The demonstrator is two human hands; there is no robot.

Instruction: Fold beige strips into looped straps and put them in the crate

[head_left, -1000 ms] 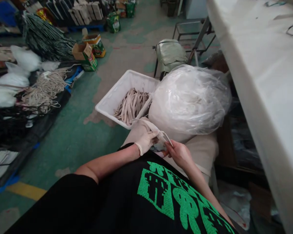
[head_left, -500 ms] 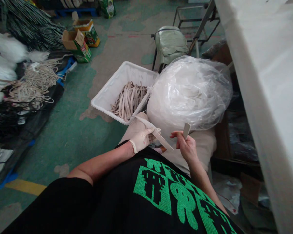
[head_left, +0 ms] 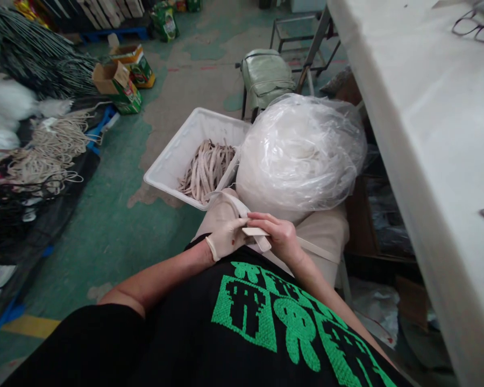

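My left hand (head_left: 226, 237), in a pale glove, is closed on a white flat strip (head_left: 237, 203) that arches over my knee by the bin's rim. Bare and pinched, my right hand (head_left: 280, 234) grips a second flat strip (head_left: 256, 231), whose squared end points left. The two hands meet in front of my lap, fingertips touching or nearly so, and the strips cross between them. Just beyond is a white plastic bin (head_left: 167, 156) with a heap of greyish-beige strips (head_left: 210, 169). Against its right side rests a big clear plastic bag (head_left: 302, 156) of white material.
A white-covered table (head_left: 419, 107) runs along the right, with eyeglasses (head_left: 465, 26) on it. Green boxes (head_left: 123, 88), tangled beige cords (head_left: 48, 148) and dark green bundles (head_left: 36, 54) lie at left. A wrapped green bundle (head_left: 266, 78) sits on a stool behind the bag.
My right hand has moved left to meet my left hand, bringing its strip across the other one. The view has shifted slightly, bringing the eyeglasses into sight.
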